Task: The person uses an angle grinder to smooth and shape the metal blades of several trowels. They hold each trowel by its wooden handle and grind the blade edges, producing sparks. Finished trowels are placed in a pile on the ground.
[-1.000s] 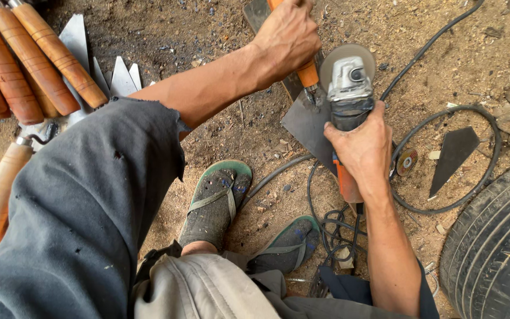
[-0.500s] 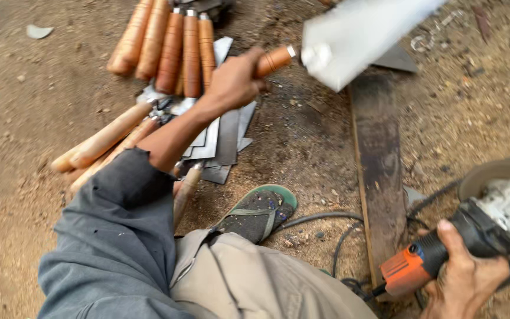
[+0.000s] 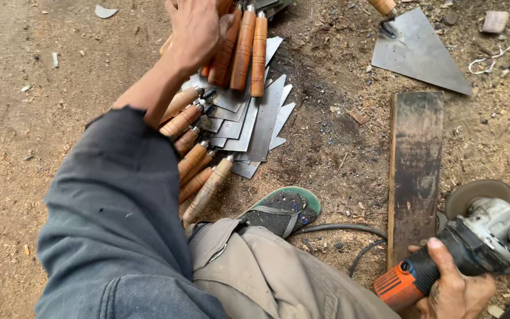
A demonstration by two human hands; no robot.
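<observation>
My left hand [image 3: 196, 29] reaches out to a pile of trowels [image 3: 237, 118] with wooden handles and flat grey steel blades. It lies on the handles of the far row, and its fingers run out of the top of the frame. A single triangular trowel [image 3: 420, 53] lies alone on the dirt at the upper right. My right hand [image 3: 453, 289], at the lower right, is closed around the orange body of an angle grinder [image 3: 473, 242]. The grinder's disc [image 3: 479, 195] points away from me, beside the plank.
A dark wooden plank [image 3: 414, 177] lies lengthwise on the dirt between the pile and the grinder. My foot in a green sandal [image 3: 281, 212] rests beside a black cable [image 3: 337, 227]. My grey sleeve and khaki trousers fill the lower left.
My left hand let go of the trowel it held up; that trowel now lies at the upper right. The hand moved onto the pile. The grinder has stayed low at the right.
</observation>
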